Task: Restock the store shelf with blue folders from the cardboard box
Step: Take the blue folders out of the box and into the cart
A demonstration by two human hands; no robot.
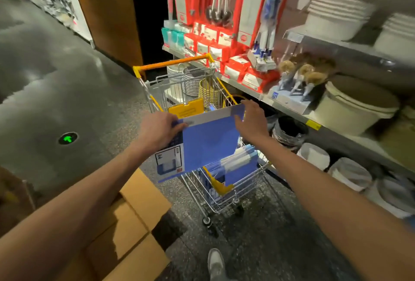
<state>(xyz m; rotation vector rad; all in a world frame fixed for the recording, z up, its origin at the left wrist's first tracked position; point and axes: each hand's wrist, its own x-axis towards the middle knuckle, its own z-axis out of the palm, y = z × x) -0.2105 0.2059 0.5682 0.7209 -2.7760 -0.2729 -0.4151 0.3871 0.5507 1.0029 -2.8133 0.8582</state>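
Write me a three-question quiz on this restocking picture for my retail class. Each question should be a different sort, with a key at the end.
1. True or false: the left hand grips the left edge of the flat blue plastic folder.
2. Multiple choice: the other blue folders stand in A) the silver wire shopping cart, B) the brown cardboard box, C) the grey metal shelf.
3. Fill in: the right hand holds the raised folder at its upper ____ corner.
Key: 1 true; 2 A; 3 right.
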